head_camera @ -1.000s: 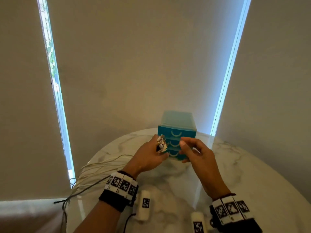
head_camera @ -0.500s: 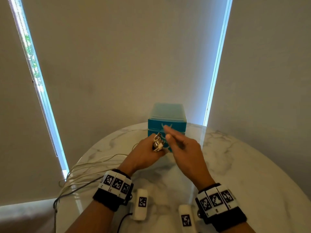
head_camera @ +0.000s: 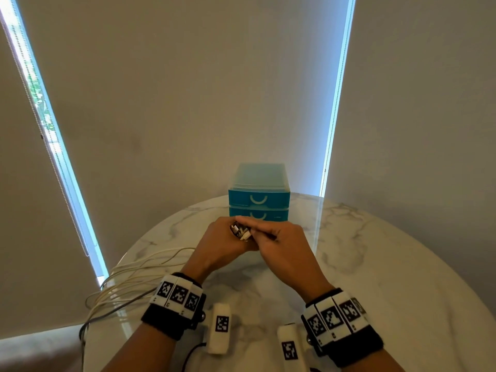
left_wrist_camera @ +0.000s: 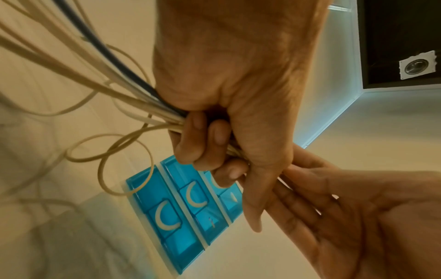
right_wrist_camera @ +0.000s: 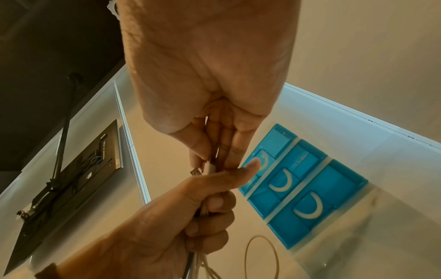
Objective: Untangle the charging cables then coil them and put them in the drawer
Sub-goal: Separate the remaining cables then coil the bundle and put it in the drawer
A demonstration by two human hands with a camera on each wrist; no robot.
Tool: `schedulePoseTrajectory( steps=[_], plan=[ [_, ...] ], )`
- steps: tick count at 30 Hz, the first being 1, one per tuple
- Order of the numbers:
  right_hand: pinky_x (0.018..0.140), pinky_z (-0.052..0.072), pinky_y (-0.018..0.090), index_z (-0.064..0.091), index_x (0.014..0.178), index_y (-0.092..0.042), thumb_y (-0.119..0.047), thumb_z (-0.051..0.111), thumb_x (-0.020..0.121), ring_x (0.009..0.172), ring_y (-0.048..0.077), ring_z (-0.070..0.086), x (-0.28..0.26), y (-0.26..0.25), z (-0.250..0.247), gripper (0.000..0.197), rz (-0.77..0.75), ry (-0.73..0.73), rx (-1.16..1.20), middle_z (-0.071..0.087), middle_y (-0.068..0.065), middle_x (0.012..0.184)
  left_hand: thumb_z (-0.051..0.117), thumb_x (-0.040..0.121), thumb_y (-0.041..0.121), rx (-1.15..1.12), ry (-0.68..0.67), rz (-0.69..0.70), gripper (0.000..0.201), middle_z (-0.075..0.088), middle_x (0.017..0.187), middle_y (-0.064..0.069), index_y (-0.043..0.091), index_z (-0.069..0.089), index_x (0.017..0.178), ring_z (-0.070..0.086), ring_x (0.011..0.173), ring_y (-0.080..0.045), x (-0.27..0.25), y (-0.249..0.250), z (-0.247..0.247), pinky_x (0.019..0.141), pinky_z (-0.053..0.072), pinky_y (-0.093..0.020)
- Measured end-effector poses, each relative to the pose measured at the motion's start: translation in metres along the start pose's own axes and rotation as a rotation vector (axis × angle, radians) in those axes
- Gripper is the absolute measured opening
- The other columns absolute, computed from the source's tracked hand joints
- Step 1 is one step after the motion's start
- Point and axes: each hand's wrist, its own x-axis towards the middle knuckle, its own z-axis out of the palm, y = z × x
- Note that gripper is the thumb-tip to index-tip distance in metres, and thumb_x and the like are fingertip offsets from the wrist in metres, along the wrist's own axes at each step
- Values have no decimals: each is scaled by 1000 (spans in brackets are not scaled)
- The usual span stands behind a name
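Head view: both hands meet over the round marble table (head_camera: 375, 264), just in front of the blue drawer unit (head_camera: 259, 200), w/ all visible drawers pushed in. Left hand (head_camera: 222, 245) is fisted around a bundle of charging cables (head_camera: 134, 280); connector ends (head_camera: 240, 231) stick up out of the fist, and the loose lengths trail back-left across the table and over its edge. Most strands are cream, one is dark. Right hand (head_camera: 284, 245) lies against the left, index finger stretched over the connector ends. Both wrists wear black bands w/ marker tags; two white tagged blocks (head_camera: 222, 327) lie on the table near the wrists. Left wrist view: left hand (left_wrist_camera: 229, 94) has fingers curled tight on the cables (left_wrist_camera: 71, 62), which fan out up-left and loop loosely below; drawer unit (left_wrist_camera: 181, 213) sits behind, three drawers w/ crescent handles. Right hand (left_wrist_camera: 346, 211) shows its palm, fingers fairly straight, running in under the left thumb. Right wrist view: right hand (right_wrist_camera: 210, 75) pinches one connector end (right_wrist_camera: 210, 168) btwn thumb and fingers; left hand (right_wrist_camera: 186, 213) grips the bundle (right_wrist_camera: 203, 264) below, thumb extended. Drawer unit (right_wrist_camera: 303, 186) is beyond, closed.
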Motion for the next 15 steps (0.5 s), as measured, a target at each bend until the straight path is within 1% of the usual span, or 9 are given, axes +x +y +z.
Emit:
schedulePoseTrajectory(
  steps=[2, 4, 7, 9, 11, 12, 13, 14, 15],
  plan=[
    [99, 37, -4, 72, 132, -42, -9, 60, 108, 106, -38, 47, 0, 1, 1, 42, -1, 2, -17, 57, -42, 120, 89, 82, 33, 15, -2, -4, 32, 77, 94, 28, 52, 71, 99, 72, 91, 8, 1, 0, -1, 83, 55, -13],
    [99, 36, -5, 72, 135, -40, -10, 61, 108, 104, -40, 46, 1, 2, 1, 42, 3, -11, -50, 60, -32, 126, 89, 83, 34, 50, -13, -25, 33, 72, 88, 32, 55, 67, 93, 69, 86, 13, 1, 3, -1, 77, 51, -6],
    [97, 38, -5, 72, 134, -41, -10, 62, 108, 101, -38, 47, 2, 5, -1, 41, 2, -32, -87, 66, -22, 133, 85, 88, 31, 88, -54, -38, 32, 71, 94, 26, 51, 65, 101, 66, 86, 12, -1, 6, 2, 80, 50, -7],
    [106, 42, 3, 71, 134, -44, -13, 63, 108, 108, -31, 50, 2, 6, -4, 41, 15, -66, -66, 66, -21, 139, 83, 91, 33, 61, -71, -41, 30, 72, 104, 21, 47, 66, 110, 68, 93, 8, -2, 7, 3, 90, 54, -13],
    [112, 47, 15, 72, 137, -40, -14, 63, 108, 122, -17, 58, 3, 8, -5, 40, 20, -67, 74, 66, -23, 142, 81, 93, 37, 15, -19, -28, 23, 74, 106, 20, 46, 66, 108, 70, 95, 3, -1, 7, 5, 90, 57, -21],
    [111, 50, 18, 72, 138, -34, -13, 63, 108, 127, -8, 62, 5, 11, -5, 39, 40, -13, 215, 69, -19, 141, 80, 94, 38, -52, 30, -28, 16, 75, 98, 18, 42, 67, 103, 71, 88, 1, 0, 7, 4, 83, 58, -22],
    [109, 53, 21, 73, 137, -28, -9, 61, 108, 129, -1, 65, 7, 14, -5, 37, 85, 85, 367, 73, -13, 138, 79, 96, 38, -158, 75, -41, 13, 74, 86, 16, 33, 67, 97, 69, 75, 0, -1, 9, 1, 69, 57, -22],
    [108, 55, 24, 74, 134, -22, -5, 60, 107, 127, 5, 68, 10, 19, -5, 35, 152, 188, 510, 75, -7, 134, 78, 97, 37, -284, 99, -69, 19, 68, 73, 14, 23, 65, 95, 61, 60, -2, -1, 11, -1, 55, 49, -20],
    [107, 56, 28, 75, 129, -17, -1, 57, 107, 125, 11, 71, 12, 25, -3, 33, 237, 249, 644, 77, -1, 131, 76, 99, 38, -436, 104, -109, 24, 58, 64, 12, 18, 62, 97, 49, 50, -4, -2, 13, -6, 46, 37, -20]
  ],
)
